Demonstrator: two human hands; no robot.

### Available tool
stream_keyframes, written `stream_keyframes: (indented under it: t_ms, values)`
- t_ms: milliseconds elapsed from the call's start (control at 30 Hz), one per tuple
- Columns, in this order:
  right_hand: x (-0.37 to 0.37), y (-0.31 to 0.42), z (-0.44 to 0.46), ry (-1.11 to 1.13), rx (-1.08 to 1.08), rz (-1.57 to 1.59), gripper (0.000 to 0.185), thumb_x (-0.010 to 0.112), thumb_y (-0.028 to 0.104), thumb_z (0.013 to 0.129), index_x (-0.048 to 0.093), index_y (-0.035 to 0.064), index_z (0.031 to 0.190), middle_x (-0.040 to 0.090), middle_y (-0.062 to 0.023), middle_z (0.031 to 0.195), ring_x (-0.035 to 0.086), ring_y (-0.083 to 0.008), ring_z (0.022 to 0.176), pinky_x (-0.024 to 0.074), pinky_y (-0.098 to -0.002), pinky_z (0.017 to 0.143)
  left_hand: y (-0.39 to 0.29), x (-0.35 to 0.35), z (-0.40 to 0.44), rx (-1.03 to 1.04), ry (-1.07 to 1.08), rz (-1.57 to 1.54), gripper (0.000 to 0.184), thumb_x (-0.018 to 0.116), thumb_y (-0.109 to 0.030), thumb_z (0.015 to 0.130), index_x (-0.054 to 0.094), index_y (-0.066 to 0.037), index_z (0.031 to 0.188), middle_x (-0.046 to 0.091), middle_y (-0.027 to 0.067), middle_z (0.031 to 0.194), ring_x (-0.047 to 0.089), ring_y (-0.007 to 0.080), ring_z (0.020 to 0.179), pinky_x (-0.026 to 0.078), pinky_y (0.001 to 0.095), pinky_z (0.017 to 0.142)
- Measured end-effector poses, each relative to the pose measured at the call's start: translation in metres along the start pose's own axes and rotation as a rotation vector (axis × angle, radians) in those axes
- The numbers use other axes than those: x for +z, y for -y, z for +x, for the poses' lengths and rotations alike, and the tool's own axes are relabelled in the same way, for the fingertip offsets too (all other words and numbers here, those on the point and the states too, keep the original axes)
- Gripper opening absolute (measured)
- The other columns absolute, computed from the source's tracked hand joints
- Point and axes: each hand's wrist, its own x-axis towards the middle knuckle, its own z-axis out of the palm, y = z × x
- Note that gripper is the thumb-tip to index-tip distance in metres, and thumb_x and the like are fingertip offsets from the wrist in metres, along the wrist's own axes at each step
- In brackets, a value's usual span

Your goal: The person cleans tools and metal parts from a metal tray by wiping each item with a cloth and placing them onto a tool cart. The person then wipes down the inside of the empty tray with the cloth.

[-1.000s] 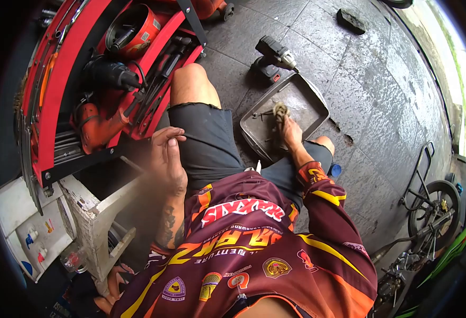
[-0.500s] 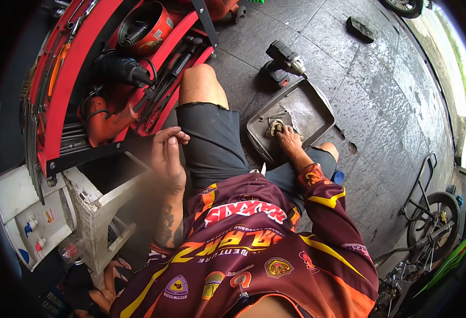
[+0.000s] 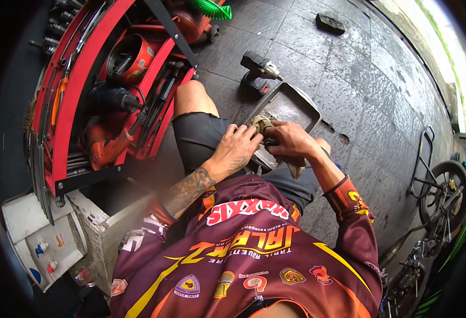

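Fingers of the left hand [image 3: 235, 148] and right hand [image 3: 292, 140] are bent and clamped on a rag [image 3: 261, 123] at the tray's [image 3: 309, 105] near side. Anything wrapped inside, seemingly hidden, could slip from loose folds; a nudged tray could knock the drill [image 3: 263, 67] beside it.

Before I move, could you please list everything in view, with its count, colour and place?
cloth: one, tan, at both hands
tray: one, grey, floor ahead
impact wrench: one, black-grey, beside tray
block: one, dark, far floor
tool rack: one, red, left
can: one, red, in rack
tools: several, mixed, on rack
coiled hose: one, green, beyond rack
stand: one, white, lower left
container: one, white, beside stand
wheel: one, black, right
jersey: one, maroon, on torso
shorts: one pair, dark, on legs
left hand: one, bare, touching cloth
right hand: one, bare, holding cloth
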Motion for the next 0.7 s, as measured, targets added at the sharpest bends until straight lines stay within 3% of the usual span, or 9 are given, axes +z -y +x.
stream_keyframes:
  t_ms: [133, 167, 200, 233, 267, 367, 533, 600, 700]
  values:
    - [0.001, -0.006, -0.005, -0.144, -0.144, 0.343, 0.030, 0.066, 0.021, 0.076, 0.062, 0.0020, 0.100, 0.061, -0.0161, 0.098, 0.060, -0.0303, 0.088, 0.0479, -0.0371, 0.075, 0.007, -0.005, -0.006, 0.064, 0.055, 0.005, 0.016, 0.055, -0.020, 0.084, 0.054, -0.007, 0.094, 0.053, 0.0067, 0.090, 0.051, 0.0226, 0.087, 0.038, 0.0359, 0.076]
    - [-0.003, -0.007, -0.012, -0.271, 0.054, 0.527, 0.028, 0.064, 0.017, 0.082, 0.060, 0.0018, 0.105, 0.062, -0.0135, 0.101, 0.060, -0.0214, 0.089, 0.0470, -0.0331, 0.078, 0.010, -0.009, -0.010, -0.059, -0.011, -0.118, 0.015, 0.053, -0.020, 0.086, 0.053, -0.006, 0.092, 0.054, 0.0080, 0.087, 0.052, 0.0238, 0.082, 0.038, 0.0358, 0.072]
    - [-0.006, -0.007, -0.013, -0.643, -0.037, 0.538, 0.033, 0.061, 0.018, 0.085, 0.056, 0.0023, 0.114, 0.061, -0.0110, 0.100, 0.057, -0.0153, 0.090, 0.0467, -0.0302, 0.079, 0.013, -0.013, -0.013, -0.185, -0.083, -0.237, 0.015, 0.051, -0.019, 0.088, 0.052, -0.005, 0.090, 0.055, 0.0094, 0.084, 0.053, 0.0251, 0.077, 0.038, 0.0358, 0.068]
    - [-0.006, -0.003, -0.022, -0.871, 0.212, 0.853, 0.038, 0.055, 0.019, 0.090, 0.048, 0.0016, 0.123, 0.058, -0.0116, 0.106, 0.057, -0.0167, 0.093, 0.0469, -0.0290, 0.081, 0.018, -0.019, -0.015, -0.308, -0.160, -0.349, 0.016, 0.049, -0.019, 0.090, 0.052, -0.004, 0.088, 0.056, 0.0107, 0.080, 0.053, 0.0263, 0.072, 0.038, 0.0358, 0.064]
    - [-0.006, -0.008, -0.020, -1.115, 0.004, 1.084, 0.041, 0.046, 0.024, 0.094, 0.041, 0.0003, 0.128, 0.055, -0.0139, 0.112, 0.057, -0.0184, 0.097, 0.0470, -0.0284, 0.084, 0.019, -0.014, -0.017, -0.437, -0.301, -0.586, 0.025, 0.042, -0.023, 0.095, 0.050, -0.003, 0.083, 0.052, 0.0086, 0.067, 0.049, 0.0219, 0.057, 0.036, 0.0320, 0.054]
    - [0.006, 0.040, -0.021, -1.087, -0.241, 1.753, 0.043, 0.034, 0.026, 0.098, 0.036, 0.0006, 0.133, 0.052, -0.0153, 0.120, 0.055, -0.0238, 0.106, 0.0435, -0.0345, 0.092, 0.005, -0.027, -0.015, -0.701, -0.263, -0.962, 0.033, 0.038, -0.028, 0.098, 0.049, -0.003, 0.080, 0.044, 0.0041, 0.060, 0.042, 0.0140, 0.051, 0.033, 0.0277, 0.049]
    - [0.067, 0.071, 0.029, -0.984, 0.059, 1.119, 0.033, 0.041, 0.025, 0.097, 0.051, -0.0006, 0.116, 0.058, -0.0090, 0.105, 0.055, -0.0131, 0.089, 0.0436, -0.0262, 0.079, -0.031, -0.019, 0.005, -0.435, -0.405, -0.764, 0.015, 0.044, -0.009, 0.082, 0.052, 0.001, 0.092, 0.057, 0.0258, 0.084, 0.052, 0.0479, 0.083, 0.042, 0.0488, 0.068]
    - [0.057, 0.074, 0.033, -0.959, 0.075, 1.215, 0.030, 0.045, 0.026, 0.097, 0.058, -0.0005, 0.095, 0.059, -0.0006, 0.079, 0.048, -0.0069, 0.071, 0.0418, -0.0246, 0.065, -0.024, -0.010, -0.004, -0.379, -0.376, -0.698, 0.017, 0.044, -0.010, 0.082, 0.051, 0.001, 0.093, 0.056, 0.0263, 0.084, 0.052, 0.0478, 0.082, 0.042, 0.0487, 0.068]
    - [0.062, 0.077, 0.032, -1.015, 0.151, 1.234, 0.030, 0.045, 0.026, 0.096, 0.058, -0.0015, 0.094, 0.058, -0.0013, 0.077, 0.048, -0.0079, 0.069, 0.0419, -0.0264, 0.063, -0.026, -0.005, -0.013, -0.338, -0.331, -0.704, 0.019, 0.044, -0.010, 0.084, 0.052, 0.003, 0.095, 0.056, 0.0275, 0.082, 0.052, 0.0470, 0.082, 0.043, 0.0481, 0.068]
